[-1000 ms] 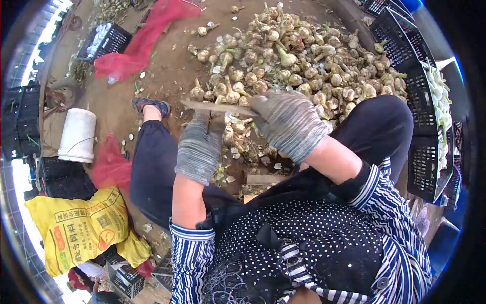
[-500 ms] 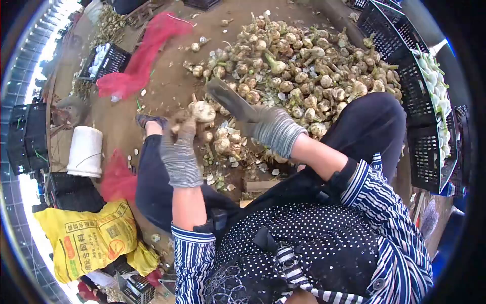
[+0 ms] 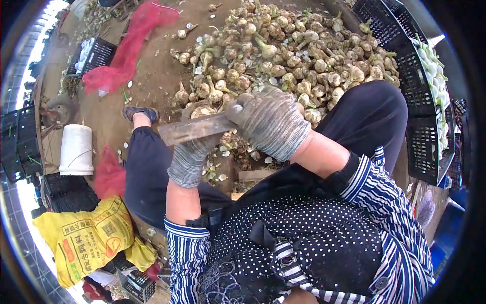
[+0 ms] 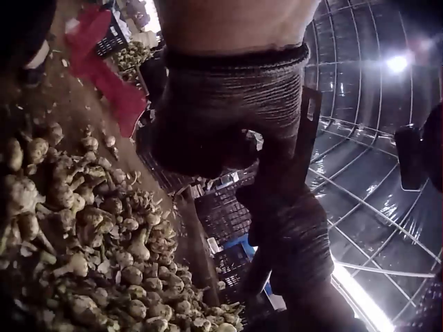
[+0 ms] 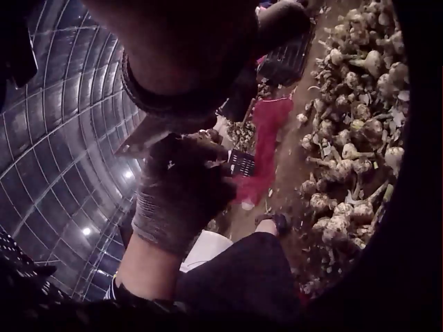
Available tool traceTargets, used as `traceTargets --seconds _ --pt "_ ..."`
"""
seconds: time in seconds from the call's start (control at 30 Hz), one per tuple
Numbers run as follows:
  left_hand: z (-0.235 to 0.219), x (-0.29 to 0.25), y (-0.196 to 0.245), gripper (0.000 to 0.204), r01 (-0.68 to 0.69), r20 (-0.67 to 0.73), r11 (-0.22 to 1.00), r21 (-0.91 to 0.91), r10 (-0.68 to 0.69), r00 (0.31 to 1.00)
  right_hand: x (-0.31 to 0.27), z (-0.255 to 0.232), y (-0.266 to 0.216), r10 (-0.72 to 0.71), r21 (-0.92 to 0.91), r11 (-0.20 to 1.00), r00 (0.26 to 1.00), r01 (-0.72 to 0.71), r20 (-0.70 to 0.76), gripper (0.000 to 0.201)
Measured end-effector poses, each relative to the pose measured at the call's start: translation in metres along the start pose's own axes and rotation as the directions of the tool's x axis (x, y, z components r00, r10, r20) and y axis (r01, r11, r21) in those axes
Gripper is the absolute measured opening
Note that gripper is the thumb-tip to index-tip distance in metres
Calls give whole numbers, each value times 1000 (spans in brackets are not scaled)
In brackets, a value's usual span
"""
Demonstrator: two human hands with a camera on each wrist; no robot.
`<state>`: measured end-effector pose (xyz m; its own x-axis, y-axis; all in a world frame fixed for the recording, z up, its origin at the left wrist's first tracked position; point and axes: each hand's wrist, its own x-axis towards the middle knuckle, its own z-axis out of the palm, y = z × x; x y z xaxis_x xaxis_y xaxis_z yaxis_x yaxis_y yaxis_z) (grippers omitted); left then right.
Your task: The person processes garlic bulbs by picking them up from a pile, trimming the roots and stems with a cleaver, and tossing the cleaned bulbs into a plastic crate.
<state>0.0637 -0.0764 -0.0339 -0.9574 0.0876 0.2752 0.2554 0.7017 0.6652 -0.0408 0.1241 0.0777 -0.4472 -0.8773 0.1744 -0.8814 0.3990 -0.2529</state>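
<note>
In the head view the right hand (image 3: 273, 121), in a grey knit glove, grips the handle end of a flat wide blade (image 3: 192, 129). That blade lies across the left hand (image 3: 191, 157), also gloved, whose fingers are curled round a garlic bulb (image 3: 202, 112) with its pale face showing just above the blade. Beyond both hands spreads a heap of garlic bulbs (image 3: 304, 55) with stems. The left wrist view has both gloved hands dark and close together. From the right wrist, the blade (image 5: 142, 137) shows beside the left hand (image 5: 176, 194).
Black crates (image 3: 421, 147) with pale bulbs stand at the right. A white bucket (image 3: 76, 149), red netting (image 3: 126, 55) and a yellow sack (image 3: 83, 238) lie at the left. Between the legs is a wooden block (image 3: 255, 175), with scraps around it.
Half a second ago the hands were apart, the bulb raised in the left hand. Now they are together, and the blade has swung left and down across the left hand.
</note>
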Motion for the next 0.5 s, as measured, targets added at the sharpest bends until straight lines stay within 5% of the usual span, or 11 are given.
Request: traceTargets --seconds 0.07,0.1,0.33,0.43,0.47,0.5 --pt "-7 12 41 50 304 -77 774 -555 -412 908 -1 2 -2 -89 -73 994 995 86 -36 15" --pt "-18 16 66 72 382 -52 743 -549 -486 872 -3 5 -3 -107 -96 990 993 102 -53 16" --pt "-47 34 117 48 471 202 125 -873 -787 584 -4 4 1 -165 -82 985 974 154 -153 20" --pt "-49 33 124 44 467 205 101 -879 -802 560 -2 14 19 -193 -26 981 958 192 -210 18" --pt "-49 28 125 47 400 140 214 -891 -707 693 2 19 32 -192 -28 981 958 190 -215 18" --pt "-49 23 124 51 313 73 318 -895 -588 806 10 23 49 14 -38 999 1000 -13 14 17"
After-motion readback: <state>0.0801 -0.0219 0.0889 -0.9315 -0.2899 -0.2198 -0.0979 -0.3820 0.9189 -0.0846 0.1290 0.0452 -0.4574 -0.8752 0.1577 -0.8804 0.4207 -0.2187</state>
